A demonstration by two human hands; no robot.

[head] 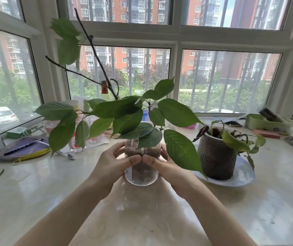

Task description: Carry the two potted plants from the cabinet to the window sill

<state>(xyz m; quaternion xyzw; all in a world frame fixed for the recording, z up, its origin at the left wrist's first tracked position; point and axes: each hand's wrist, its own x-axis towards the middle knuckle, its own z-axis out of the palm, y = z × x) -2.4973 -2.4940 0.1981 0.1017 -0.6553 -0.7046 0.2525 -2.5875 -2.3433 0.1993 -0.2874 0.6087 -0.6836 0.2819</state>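
Note:
A clear glass pot [142,175] filled with brown soil holds a plant with broad green leaves and long bare twigs. My left hand [114,163] and my right hand [161,165] wrap around the pot from both sides, thumbs meeting in front. Its base is at the pale stone window sill [160,210]; I cannot tell whether it touches. To the right stands a dark textured pot [216,157] with a drooping, partly wilted plant, set on a white plate [243,176].
At the back left of the sill lie a purple pouch [23,150], a toothbrush [66,154], cups and a bottle [104,87]. A green box [264,122] and a pink block [266,134] sit at the back right. The window panes rise directly behind.

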